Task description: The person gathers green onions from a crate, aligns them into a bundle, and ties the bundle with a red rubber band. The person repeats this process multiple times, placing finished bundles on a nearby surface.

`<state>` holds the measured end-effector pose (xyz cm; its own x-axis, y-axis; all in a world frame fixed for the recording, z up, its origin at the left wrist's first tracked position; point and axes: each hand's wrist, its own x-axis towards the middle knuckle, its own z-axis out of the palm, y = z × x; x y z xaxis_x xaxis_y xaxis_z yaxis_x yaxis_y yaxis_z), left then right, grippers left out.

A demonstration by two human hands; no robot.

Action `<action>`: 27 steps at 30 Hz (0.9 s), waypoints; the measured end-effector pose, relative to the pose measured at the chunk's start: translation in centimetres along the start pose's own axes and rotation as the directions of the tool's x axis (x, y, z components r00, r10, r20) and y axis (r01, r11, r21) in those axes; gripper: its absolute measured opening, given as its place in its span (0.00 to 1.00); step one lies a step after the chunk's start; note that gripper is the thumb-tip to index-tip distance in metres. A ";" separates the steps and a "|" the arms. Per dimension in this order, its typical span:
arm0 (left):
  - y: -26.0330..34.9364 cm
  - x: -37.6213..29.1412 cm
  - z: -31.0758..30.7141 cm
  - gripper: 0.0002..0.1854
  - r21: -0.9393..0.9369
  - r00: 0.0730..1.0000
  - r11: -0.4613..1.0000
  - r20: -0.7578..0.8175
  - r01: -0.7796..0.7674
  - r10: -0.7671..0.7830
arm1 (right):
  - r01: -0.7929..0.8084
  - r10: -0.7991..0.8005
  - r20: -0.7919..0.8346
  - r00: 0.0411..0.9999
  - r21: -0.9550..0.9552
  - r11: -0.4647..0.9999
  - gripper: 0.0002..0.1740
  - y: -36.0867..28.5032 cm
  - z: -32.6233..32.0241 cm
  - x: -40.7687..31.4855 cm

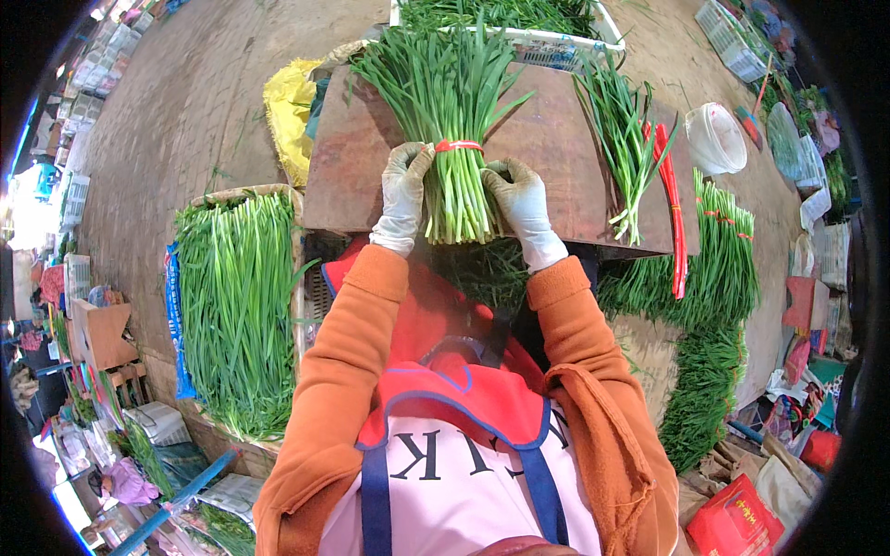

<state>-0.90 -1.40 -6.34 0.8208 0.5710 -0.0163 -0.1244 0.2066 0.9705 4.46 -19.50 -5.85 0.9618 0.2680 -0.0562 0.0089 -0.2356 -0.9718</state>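
Observation:
A thick bundle of leafy greens, apparently garlic chives [455, 201], rests on a brown wooden board [556, 139], pale stem ends towards me. A red tie [459, 145] circles its stems. My left hand [405, 191], in a soiled white glove, is at the bundle's left side, thumb and fingertips pinched together at the tie's end. At the right side, my gloved right hand [520, 198] has its thumb and curled fingers against the stems below the tie. A smaller loose bunch of chives [626, 153] lies on the board's right part, beside a strip of red ties [671, 201].
On the left stands a crate heaped with chives [236, 313]. Tied bundles [723, 236] are stacked on the right. Beyond the board are a white crate of greens [570, 42], a yellow woven sack [292, 104] and a white bucket [716, 139]. A red bag [737, 518] lies lower right.

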 end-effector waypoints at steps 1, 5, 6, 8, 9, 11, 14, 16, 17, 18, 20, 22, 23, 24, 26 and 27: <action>0.0 0.0 0.0 0.07 0.007 1.000 1.000 0.008 -0.009 0.009 | 0.015 -0.015 -0.006 1.000 0.047 0.999 0.14 -0.2 -0.1 0.0; -0.1 -0.1 0.3 0.07 -0.107 1.000 0.994 0.000 0.017 -0.017 | 0.146 -0.149 -0.043 0.988 -0.058 0.988 0.14 -1.3 -1.6 -1.9; -0.2 -0.2 0.5 0.07 -0.089 1.000 0.996 -0.023 -0.013 0.011 | 0.213 -0.226 -0.075 0.971 -0.152 0.965 0.14 -1.7 -2.1 -2.7; -0.4 -0.3 0.7 0.07 -0.129 0.999 0.992 -0.045 -0.007 0.001 | 0.301 -0.290 0.081 0.953 -0.332 0.894 0.15 -2.4 -2.6 -4.5; -0.6 -0.4 0.9 0.07 -0.148 0.998 0.989 -0.064 -0.025 0.016 | 0.307 -0.272 0.142 0.952 -0.433 0.847 0.16 -2.7 -2.8 -4.9; -1.1 -0.4 1.3 0.07 -0.170 0.996 0.985 -0.086 -0.032 0.017 | 0.410 -0.371 0.192 0.909 -0.580 0.704 0.13 -3.1 -2.7 -5.2; -1.8 -0.5 1.9 0.08 -0.188 0.991 0.979 -0.126 -0.073 0.050 | 0.300 -0.258 0.157 0.953 -0.591 0.749 0.13 -2.9 -2.0 -4.8; -1.9 -0.6 2.1 0.09 -0.124 0.983 0.987 -0.165 -0.102 0.081 | 0.212 -0.184 0.107 0.977 -0.479 0.852 0.15 -2.7 -1.7 -4.7; -2.0 -0.6 2.2 0.09 -0.088 0.975 0.989 -0.200 -0.116 0.097 | 0.200 -0.147 0.149 0.978 -0.462 0.864 0.15 -2.7 -1.8 -4.9; -1.9 -0.6 2.2 0.10 -0.099 0.977 0.989 -0.192 -0.108 0.087 | 0.174 -0.117 0.151 0.982 -0.459 0.871 0.16 -2.8 -2.0 -5.2; -1.6 -0.6 2.2 0.10 -0.120 0.983 0.989 -0.169 -0.088 0.067 | 0.161 -0.087 0.183 0.979 -0.441 0.883 0.18 -3.6 -2.7 -5.9; -1.1 -0.6 1.9 0.09 -0.047 0.987 0.996 -0.148 -0.076 0.068 | 0.203 -0.125 0.188 0.974 -0.485 0.851 0.17 -5.0 -3.3 -6.0; -0.8 -0.6 1.7 0.08 -0.133 0.994 0.990 -0.105 -0.043 0.029 | 0.178 -0.075 0.210 0.975 -0.527 0.831 0.17 -5.9 -3.5 -5.6; -0.4 -0.4 1.3 0.08 -0.087 0.996 0.996 -0.089 -0.020 0.012 | 0.028 0.034 0.106 0.994 -0.527 0.849 0.16 -6.9 -3.7 -4.9; 0.3 -0.2 0.7 0.07 -0.031 0.998 0.999 -0.061 0.016 -0.018 | 0.346 -0.355 0.117 0.928 -0.629 0.696 0.13 -8.8 -3.1 -2.2; 0.6 0.1 0.3 0.08 0.065 0.999 0.997 -0.035 0.042 -0.039 | 0.497 -0.503 0.187 0.844 -0.627 0.600 0.12 -9.6 -2.1 -0.3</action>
<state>-0.76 -1.45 -5.70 0.8049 0.5900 -0.0629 -0.0540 0.1784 0.9825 4.63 -19.27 3.97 0.7559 0.5193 0.3986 0.6546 -0.5943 -0.4672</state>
